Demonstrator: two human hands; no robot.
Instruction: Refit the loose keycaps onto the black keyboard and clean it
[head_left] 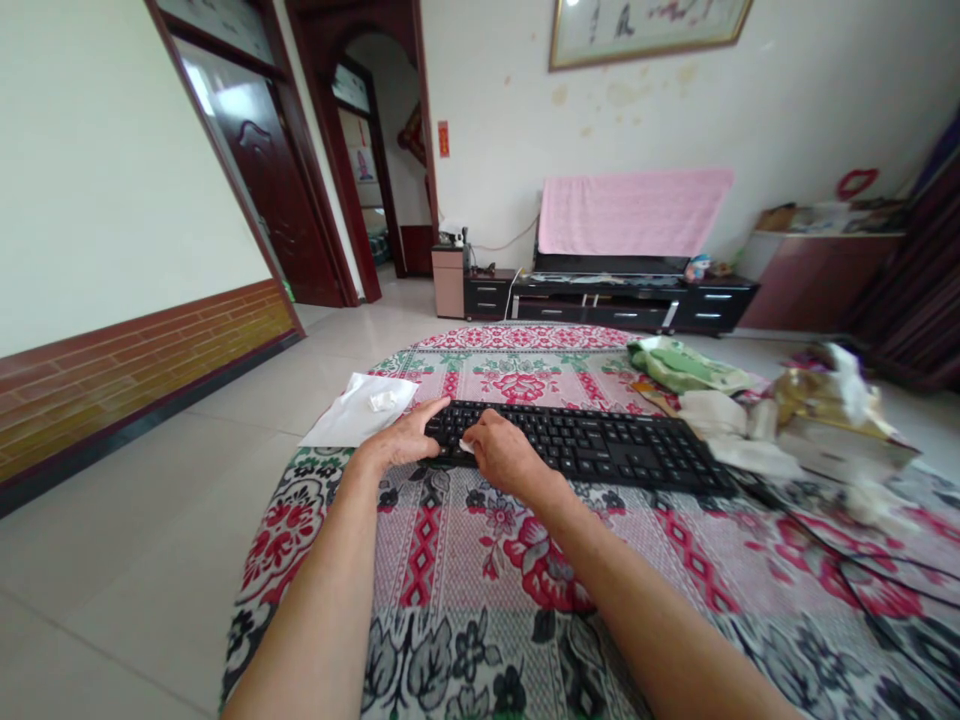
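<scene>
A black keyboard (600,447) lies across a table covered with a floral cloth (480,590). My left hand (405,437) rests on the keyboard's left end, fingers wrapped around its corner. My right hand (501,452) sits on the left keys with fingers curled, pinching a small white scrap (466,446) against the keys. A white tissue sheet (361,409) with a crumpled wad on it lies just left of the keyboard at the table's edge.
A green cloth (682,366), white tissues (720,412) and a tissue box (840,420) crowd the table's right side. Black cables (847,560) trail over the cloth at right. A tiled floor, TV stand (615,300) and doorways lie beyond.
</scene>
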